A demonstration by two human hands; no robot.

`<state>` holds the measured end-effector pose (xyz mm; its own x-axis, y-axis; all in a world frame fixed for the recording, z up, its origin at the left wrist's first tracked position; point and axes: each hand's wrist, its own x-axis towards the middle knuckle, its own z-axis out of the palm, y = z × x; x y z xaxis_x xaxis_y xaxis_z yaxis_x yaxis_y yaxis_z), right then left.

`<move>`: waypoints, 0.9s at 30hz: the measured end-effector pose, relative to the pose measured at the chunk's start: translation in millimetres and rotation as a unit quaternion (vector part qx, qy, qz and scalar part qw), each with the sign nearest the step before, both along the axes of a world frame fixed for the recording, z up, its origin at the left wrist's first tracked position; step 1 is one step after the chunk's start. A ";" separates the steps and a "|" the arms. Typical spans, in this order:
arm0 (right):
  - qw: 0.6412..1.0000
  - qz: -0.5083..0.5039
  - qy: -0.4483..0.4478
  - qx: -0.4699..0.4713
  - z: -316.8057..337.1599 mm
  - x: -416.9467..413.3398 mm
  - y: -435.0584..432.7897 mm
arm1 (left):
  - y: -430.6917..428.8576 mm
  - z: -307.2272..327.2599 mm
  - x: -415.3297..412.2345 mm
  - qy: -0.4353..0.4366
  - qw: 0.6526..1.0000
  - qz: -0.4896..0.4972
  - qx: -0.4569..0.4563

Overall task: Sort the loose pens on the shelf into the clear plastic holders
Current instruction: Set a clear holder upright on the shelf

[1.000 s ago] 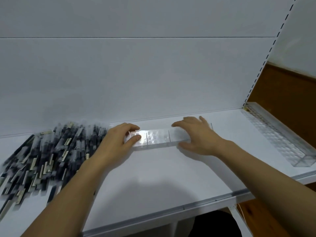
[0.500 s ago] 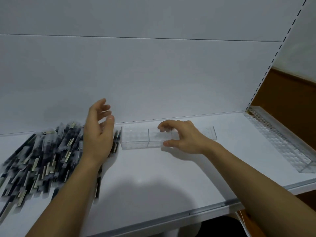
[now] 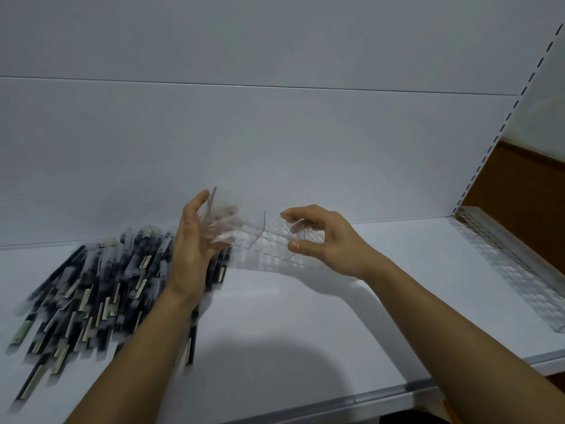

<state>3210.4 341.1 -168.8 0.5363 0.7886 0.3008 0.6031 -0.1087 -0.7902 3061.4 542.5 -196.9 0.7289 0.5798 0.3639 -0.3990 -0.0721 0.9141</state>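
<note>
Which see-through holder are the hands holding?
The short holder in the middle: the left hand and right hand grip it, tilted off the shelf. The long holder lies untouched at the shelf's right end.

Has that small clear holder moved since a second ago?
Yes. The clear holder has tipped up off the white shelf, left end highest against the back wall.

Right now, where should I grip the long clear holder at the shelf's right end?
Probably span the long clear plastic holder across its narrow width, mid-length, from above and the left: it lies flat, front-to-back, with bare white shelf beside it.
</note>
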 end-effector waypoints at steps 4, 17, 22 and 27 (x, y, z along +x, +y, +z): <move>0.990 0.001 0.108 0.090 11.2 -3.5 5.5 | -0.9 -4.4 0.4 0.027 0.998 -0.036 0.038; 0.931 0.043 0.285 0.224 1.8 -11.5 13.9 | -20.6 -30.9 5.9 0.260 0.889 -0.090 0.365; 0.932 0.055 0.298 0.199 0.9 -9.8 1.4 | -19.9 -33.7 5.1 0.276 0.886 -0.072 0.365; 0.933 0.075 0.306 0.172 -2.5 -4.6 -8.9 | -19.0 -32.0 1.7 0.256 0.883 -0.062 0.388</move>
